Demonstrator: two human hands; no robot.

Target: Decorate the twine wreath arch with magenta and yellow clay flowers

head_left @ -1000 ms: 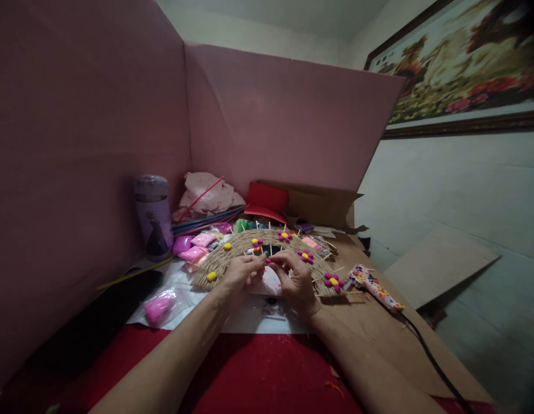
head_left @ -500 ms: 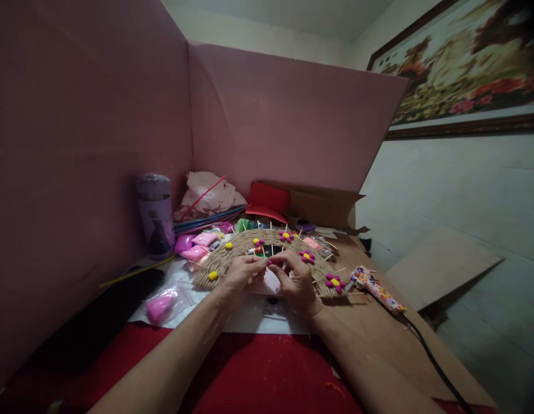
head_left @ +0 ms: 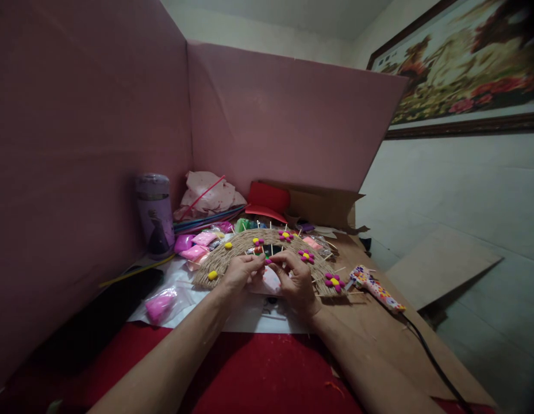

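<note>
My left hand [head_left: 243, 273] and my right hand [head_left: 296, 282] meet low in the middle of the view, fingertips pinched together. Between them shows a tiny lump of magenta modelling clay [head_left: 268, 261], pinched by the fingers of both. Just behind my hands lies an arch wound with brown twine [head_left: 245, 238], short sticks poking out around its edges. On its right half are magenta flowers with yellow centres, such as the large flower [head_left: 334, 282]. A partly petalled flower [head_left: 258, 242] sits near the top. Bare yellow dots [head_left: 212, 275] are on the left half.
A flowered glue gun [head_left: 376, 289] with a black cord lies at the right on cardboard. Bags of pink clay [head_left: 161, 306] and a purple flask [head_left: 155, 218] stand or lie left. Pink panels [head_left: 275, 121] rise behind; red cloth [head_left: 258, 374] covers the front.
My fingertips have shifted very slightly around the clay, and a bit more of it shows between them. The arch and everything around it stay in place.
</note>
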